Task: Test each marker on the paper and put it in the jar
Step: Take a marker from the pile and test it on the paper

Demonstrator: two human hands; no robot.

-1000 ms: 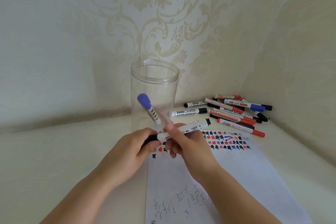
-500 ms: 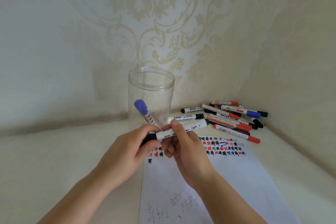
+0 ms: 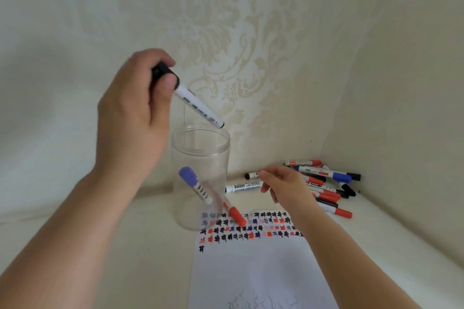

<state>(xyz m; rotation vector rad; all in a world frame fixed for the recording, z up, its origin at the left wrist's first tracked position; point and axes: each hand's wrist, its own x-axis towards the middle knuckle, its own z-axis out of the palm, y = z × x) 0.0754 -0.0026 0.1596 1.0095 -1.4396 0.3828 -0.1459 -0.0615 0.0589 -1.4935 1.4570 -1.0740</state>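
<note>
My left hand (image 3: pixel 133 108) grips a black-capped white marker (image 3: pixel 198 106) by its cap, tilted down with its far end just above the rim of the clear jar (image 3: pixel 200 158). Inside the jar lean a blue-capped marker (image 3: pixel 194 184) and a red-capped marker (image 3: pixel 232 212). My right hand (image 3: pixel 286 187) hovers with loosely spread fingers over the pile of markers (image 3: pixel 324 183), holding nothing. The white paper (image 3: pixel 253 263) lies in front, with rows of black, red and blue test marks along its far edge and squiggles near its front edge.
The pile of red, blue and black markers fills the right back corner against the patterned walls (image 3: pixel 389 83). Two black-capped markers (image 3: pixel 241 186) lie between the jar and the pile. The surface is a pale cloth (image 3: pixel 125 246).
My left hand has risen with the black marker from above the paper to over the jar mouth. My right hand has let go of it and moved right towards the pile.
</note>
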